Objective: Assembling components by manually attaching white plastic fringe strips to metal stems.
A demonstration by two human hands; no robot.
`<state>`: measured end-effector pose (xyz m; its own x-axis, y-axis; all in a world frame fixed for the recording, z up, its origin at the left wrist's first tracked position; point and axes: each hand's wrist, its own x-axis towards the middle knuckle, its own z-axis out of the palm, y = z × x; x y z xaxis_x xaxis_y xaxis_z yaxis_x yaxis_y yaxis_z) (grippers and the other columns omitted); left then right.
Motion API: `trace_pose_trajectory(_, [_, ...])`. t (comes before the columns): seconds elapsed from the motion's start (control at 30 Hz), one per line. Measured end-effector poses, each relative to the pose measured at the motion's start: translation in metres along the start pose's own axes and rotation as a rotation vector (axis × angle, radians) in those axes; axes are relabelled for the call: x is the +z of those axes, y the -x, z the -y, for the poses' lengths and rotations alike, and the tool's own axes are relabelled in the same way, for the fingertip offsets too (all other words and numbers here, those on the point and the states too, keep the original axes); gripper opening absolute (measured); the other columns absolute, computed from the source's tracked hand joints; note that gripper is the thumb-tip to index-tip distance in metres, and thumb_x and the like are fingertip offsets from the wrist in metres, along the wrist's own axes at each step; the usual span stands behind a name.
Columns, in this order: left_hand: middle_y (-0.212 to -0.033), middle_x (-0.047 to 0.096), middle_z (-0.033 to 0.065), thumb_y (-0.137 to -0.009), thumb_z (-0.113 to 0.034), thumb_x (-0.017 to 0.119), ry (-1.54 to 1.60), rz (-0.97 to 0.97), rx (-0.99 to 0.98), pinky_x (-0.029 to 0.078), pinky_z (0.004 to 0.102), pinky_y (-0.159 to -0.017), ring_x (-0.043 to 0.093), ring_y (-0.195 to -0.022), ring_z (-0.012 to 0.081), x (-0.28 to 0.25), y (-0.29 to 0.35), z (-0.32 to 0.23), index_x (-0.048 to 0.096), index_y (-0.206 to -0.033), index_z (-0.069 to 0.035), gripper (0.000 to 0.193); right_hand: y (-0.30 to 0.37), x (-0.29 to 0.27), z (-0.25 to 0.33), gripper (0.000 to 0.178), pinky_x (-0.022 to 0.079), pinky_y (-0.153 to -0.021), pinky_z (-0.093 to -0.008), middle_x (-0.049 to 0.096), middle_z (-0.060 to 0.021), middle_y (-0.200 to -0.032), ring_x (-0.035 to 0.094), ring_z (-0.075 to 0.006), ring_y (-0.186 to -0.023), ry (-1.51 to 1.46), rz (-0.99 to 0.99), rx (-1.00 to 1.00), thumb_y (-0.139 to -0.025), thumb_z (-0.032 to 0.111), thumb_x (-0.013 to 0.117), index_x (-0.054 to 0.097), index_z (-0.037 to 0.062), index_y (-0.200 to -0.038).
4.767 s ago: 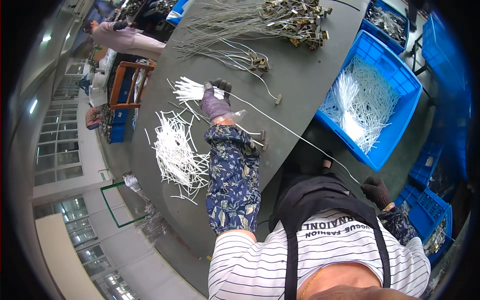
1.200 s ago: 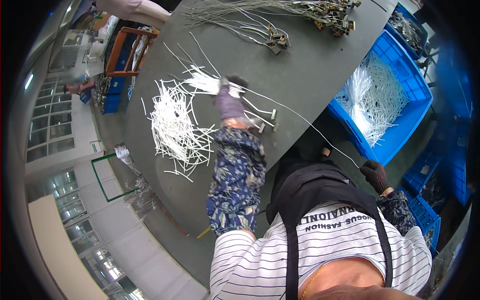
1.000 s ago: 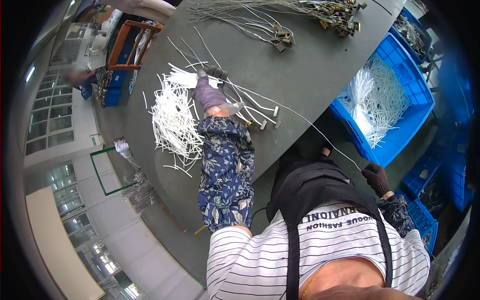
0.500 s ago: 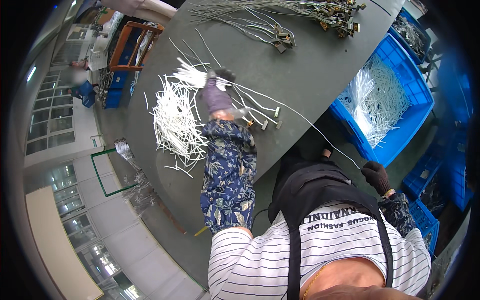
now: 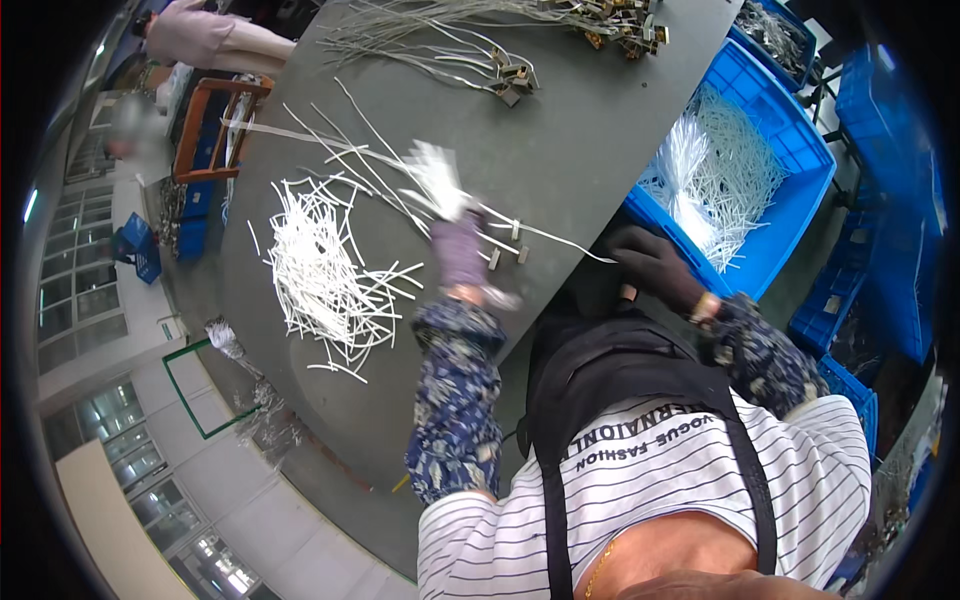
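My left hand (image 5: 460,252), in a purple glove, is closed around a bunch of short white tubes (image 5: 436,178), blurred by motion. It hovers over the grey table (image 5: 560,150). Beside it, thin wires with small metal end pieces (image 5: 522,255) lie on the table. My right hand (image 5: 655,268), in a dark glove, is beyond the table's near edge. Its fingers are closed on the end of a long white wire (image 5: 565,243), which runs leftward past my left hand. A loose heap of white tubes (image 5: 318,275) lies left of my left hand.
More wires with brassy metal ends (image 5: 510,85) lie at the far side of the table. A blue crate (image 5: 805,205) with clear bundled tubing (image 5: 690,185) stands at the right. Another person (image 5: 195,35) is at the far left, near a wooden frame (image 5: 185,140).
My right hand has moved up and left to the table edge, bringing the wire end with it. My left hand has shifted right and nearer with the tubes. The whole view has shifted slightly.
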<state>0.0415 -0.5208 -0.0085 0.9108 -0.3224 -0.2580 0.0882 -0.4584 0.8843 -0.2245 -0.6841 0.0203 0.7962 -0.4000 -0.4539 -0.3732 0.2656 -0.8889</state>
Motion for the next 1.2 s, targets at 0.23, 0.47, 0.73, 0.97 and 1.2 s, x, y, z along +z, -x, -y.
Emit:
trace_pose_trajectory(0.23, [-0.066, 0.062, 0.0036, -0.082, -0.023, 0.071, 0.06, 0.15, -0.182, 0.044, 0.0257, -0.048, 0.053, -0.053, 0.0087, -0.008, 0.014, -0.016, 0.064, -0.091, 0.003, 0.028, -0.084, 0.056, 0.061, 0.064, 0.047, -0.089, -0.0434, 0.058, -0.0167, -0.117, 0.058, -0.034, -0.107, 0.388, 0.211, -0.231, -0.083, 0.046, 0.064, 0.047, 0.0065, -0.13])
trace_pose_trajectory(0.47, [-0.056, 0.052, 0.0004, -0.087, -0.026, 0.066, 0.227, 0.253, -0.286, 0.034, 0.0228, -0.034, 0.047, -0.04, 0.0083, -0.046, 0.004, -0.028, 0.057, -0.091, -0.001, 0.027, -0.237, 0.034, 0.098, 0.063, 0.05, -0.081, -0.0462, 0.053, -0.0213, -0.125, 0.059, -0.0387, -0.103, 1.091, -0.351, -0.496, -0.08, 0.041, 0.066, 0.047, 0.0087, -0.131])
trace_pose_trajectory(0.73, [-0.102, 0.062, 0.015, -0.092, -0.03, 0.058, 0.831, 0.209, -0.307, 0.054, 0.0337, -0.074, 0.065, -0.094, 0.0254, 0.019, -0.003, -0.05, 0.053, -0.108, 0.0, 0.035, -0.193, 0.013, 0.094, 0.03, 0.046, -0.055, -0.0298, 0.056, -0.0025, -0.072, 0.054, -0.0127, -0.062, 0.174, 0.093, 0.058, -0.077, 0.02, 0.069, 0.057, 0.0031, -0.099])
trace_pose_trajectory(0.97, [-0.084, 0.059, 0.0045, -0.095, -0.042, 0.046, 0.778, 0.217, -0.502, 0.05, 0.0355, -0.069, 0.057, -0.077, 0.0202, 0.076, -0.053, -0.102, 0.058, -0.097, -0.011, 0.033, -0.14, 0.047, 0.07, 0.029, 0.05, -0.067, -0.0408, 0.063, -0.0147, -0.086, 0.061, -0.0325, -0.074, 0.697, -0.07, -0.338, -0.078, 0.026, 0.064, 0.059, 0.01, -0.101])
trace_pose_trajectory(1.2, [-0.057, 0.044, -0.0033, -0.093, -0.046, 0.046, 1.033, -0.112, -0.543, 0.044, 0.037, -0.056, 0.041, -0.047, 0.014, 0.083, -0.154, -0.106, 0.045, -0.071, -0.015, 0.038, -0.008, -0.002, -0.003, 0.021, 0.041, -0.055, -0.0256, 0.052, -0.0005, -0.069, 0.048, -0.0093, -0.062, -0.155, -0.105, -0.126, -0.074, 0.017, 0.07, 0.052, 0.008, -0.077])
